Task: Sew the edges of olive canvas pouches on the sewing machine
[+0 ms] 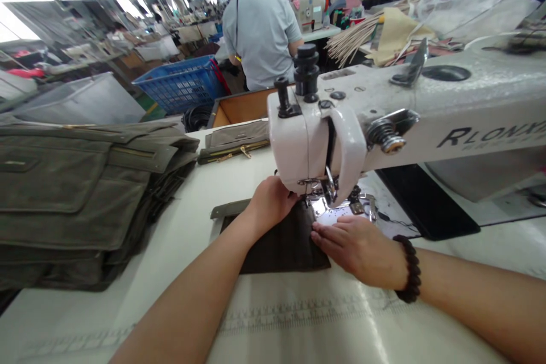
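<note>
A dark brown-olive fabric panel [284,244] lies flat on the table, its upper right edge by the needle area of a white sewing machine [315,136]. My left hand [271,202] is on the panel's upper part, left of the needle, with its fingers curled down and their tips partly hidden. At the panel's right edge rests my right hand [358,247], fingers stretched out and fingertips touching the cloth. A dark beaded bracelet [408,269] circles that wrist. The machine's lamp lights the metal plate [328,213] between the hands.
Olive fabric pieces [77,199] are stacked at the left. Behind my left hand lies a zippered piece [234,141]. A printed ruler [294,315] runs along the front. Beyond stand a blue crate [181,82], a wooden box [243,108] and a person in a light shirt [267,34].
</note>
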`<state>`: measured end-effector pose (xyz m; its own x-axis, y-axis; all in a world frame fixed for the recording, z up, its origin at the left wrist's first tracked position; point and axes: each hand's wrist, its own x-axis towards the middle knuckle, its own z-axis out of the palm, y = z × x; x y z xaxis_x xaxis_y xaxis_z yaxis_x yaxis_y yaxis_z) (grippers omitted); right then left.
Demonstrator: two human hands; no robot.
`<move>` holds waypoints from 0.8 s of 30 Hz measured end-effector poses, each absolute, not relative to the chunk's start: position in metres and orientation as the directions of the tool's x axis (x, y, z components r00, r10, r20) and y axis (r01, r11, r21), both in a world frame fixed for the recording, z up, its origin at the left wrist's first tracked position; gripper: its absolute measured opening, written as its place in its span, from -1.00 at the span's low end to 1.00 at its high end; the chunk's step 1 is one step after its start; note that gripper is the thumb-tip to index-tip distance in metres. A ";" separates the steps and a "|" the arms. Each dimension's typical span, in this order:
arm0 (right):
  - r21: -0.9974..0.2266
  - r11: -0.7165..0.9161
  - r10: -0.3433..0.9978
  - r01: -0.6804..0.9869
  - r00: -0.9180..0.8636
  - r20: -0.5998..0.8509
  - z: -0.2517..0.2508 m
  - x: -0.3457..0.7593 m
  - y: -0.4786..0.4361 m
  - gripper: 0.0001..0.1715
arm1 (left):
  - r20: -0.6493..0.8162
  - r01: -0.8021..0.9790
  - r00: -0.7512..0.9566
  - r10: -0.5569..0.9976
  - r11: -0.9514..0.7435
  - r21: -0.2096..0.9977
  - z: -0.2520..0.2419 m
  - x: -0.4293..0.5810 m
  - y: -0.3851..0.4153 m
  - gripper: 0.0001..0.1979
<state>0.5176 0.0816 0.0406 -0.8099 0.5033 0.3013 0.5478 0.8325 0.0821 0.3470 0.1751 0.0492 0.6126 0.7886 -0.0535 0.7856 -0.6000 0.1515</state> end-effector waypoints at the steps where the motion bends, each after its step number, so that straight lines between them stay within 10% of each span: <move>1: 0.081 0.831 0.505 0.551 -0.807 0.305 0.040 0.517 0.082 -0.66 | -0.052 0.782 0.617 0.786 -0.604 0.150 0.049 0.347 0.175 -0.74; 24: 0.116 0.841 0.463 0.529 -0.813 0.355 0.042 0.516 0.081 -0.64 | -0.055 0.758 0.631 0.774 -0.599 0.257 0.049 0.346 0.180 -0.72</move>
